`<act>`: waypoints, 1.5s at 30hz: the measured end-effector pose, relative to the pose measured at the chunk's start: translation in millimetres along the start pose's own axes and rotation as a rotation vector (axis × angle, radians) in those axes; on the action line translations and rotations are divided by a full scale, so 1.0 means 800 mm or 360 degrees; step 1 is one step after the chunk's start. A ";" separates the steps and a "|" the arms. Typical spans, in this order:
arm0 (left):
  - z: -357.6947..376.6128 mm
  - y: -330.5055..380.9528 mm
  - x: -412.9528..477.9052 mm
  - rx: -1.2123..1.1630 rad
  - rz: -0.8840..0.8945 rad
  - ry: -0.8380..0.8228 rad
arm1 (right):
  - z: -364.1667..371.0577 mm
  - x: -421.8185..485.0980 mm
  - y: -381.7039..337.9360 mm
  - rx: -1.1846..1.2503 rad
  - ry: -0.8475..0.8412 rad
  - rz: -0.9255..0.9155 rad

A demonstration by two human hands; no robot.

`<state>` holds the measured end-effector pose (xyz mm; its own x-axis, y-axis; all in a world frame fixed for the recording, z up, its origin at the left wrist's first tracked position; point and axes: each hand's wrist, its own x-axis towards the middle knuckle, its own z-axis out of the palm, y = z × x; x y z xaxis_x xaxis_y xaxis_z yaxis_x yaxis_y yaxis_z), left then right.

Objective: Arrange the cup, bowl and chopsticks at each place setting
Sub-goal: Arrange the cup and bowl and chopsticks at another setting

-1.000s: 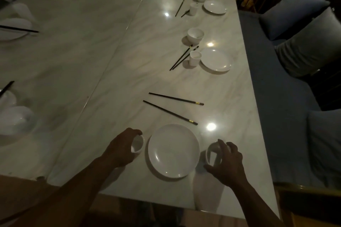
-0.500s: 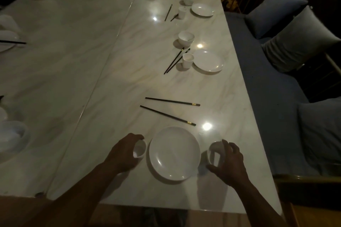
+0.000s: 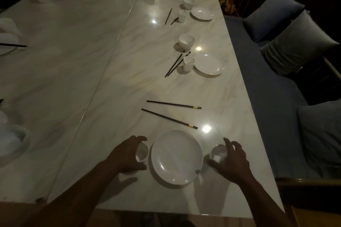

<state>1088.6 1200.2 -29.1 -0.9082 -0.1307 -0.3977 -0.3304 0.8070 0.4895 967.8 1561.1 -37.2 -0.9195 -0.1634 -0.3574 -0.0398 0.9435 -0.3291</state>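
A white plate [image 3: 177, 155] lies near the front edge of the marble table [image 3: 129, 79]. My left hand [image 3: 125, 155] is wrapped around a small white cup [image 3: 142, 153] standing just left of the plate. My right hand [image 3: 231, 160] curls over a small white bowl [image 3: 218, 154] just right of the plate, thumb on its near side and fingers on its far side. Two dark chopsticks with gold bands lie apart beyond the plate, one [image 3: 173, 104] farther away and one [image 3: 168, 118] closer, both pointing left.
Farther along the right edge sit another bowl [image 3: 186, 41], cup [image 3: 188, 63], plate [image 3: 209, 63] and chopstick pair [image 3: 177, 63], with more settings beyond. White dishes [image 3: 11, 138] stand on the left table. A blue bench with grey cushions [image 3: 295, 42] runs along the right.
Both hands stay on the cup and the bowl beside the plate, with almost no movement. Only my view has shifted a little over the table.
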 end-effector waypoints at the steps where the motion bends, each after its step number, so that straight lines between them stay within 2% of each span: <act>1: -0.003 0.004 0.003 0.0010 -0.0045 -0.0021 | -0.005 0.006 -0.006 0.0011 0.0037 0.0002; 6: -0.015 0.031 0.030 -0.0183 -0.0124 0.0138 | -0.030 0.065 -0.040 0.0100 0.0150 -0.0185; 12: -0.017 0.070 0.090 -0.0373 -0.0353 0.0373 | -0.039 0.156 -0.101 0.0093 0.0015 -0.0472; 18: 0.005 0.121 0.159 -0.0603 -0.0664 0.0405 | -0.032 0.242 -0.148 -0.0108 -0.0092 -0.0716; 25: 0.022 0.138 0.215 -0.0576 -0.1028 0.0480 | -0.011 0.303 -0.172 -0.0373 -0.0198 -0.0987; 31: 0.033 0.131 0.249 -0.0631 -0.1199 0.0458 | 0.001 0.318 -0.171 -0.0347 -0.0237 -0.1117; 35: 0.034 0.130 0.263 -0.0602 -0.1257 0.0422 | -0.013 0.325 -0.154 -0.0336 -0.0216 -0.1047; 40: 0.032 0.127 0.270 -0.0795 -0.1362 0.0320 | -0.041 0.320 -0.104 0.0033 -0.0152 -0.0726; 42: 0.031 0.129 0.270 -0.1109 -0.1324 0.0399 | -0.051 0.312 -0.085 0.0221 -0.0112 -0.0593; 45: 0.016 0.145 0.267 -0.1416 -0.1264 0.0712 | -0.064 0.292 -0.063 0.0447 -0.0032 -0.0382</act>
<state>859.6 1272.9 -67.1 -0.3320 -0.7204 -0.6089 -0.7208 -0.2227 0.6564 735.1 1490.3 -59.3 -0.8892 -0.3785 -0.2570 -0.1420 0.7623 -0.6315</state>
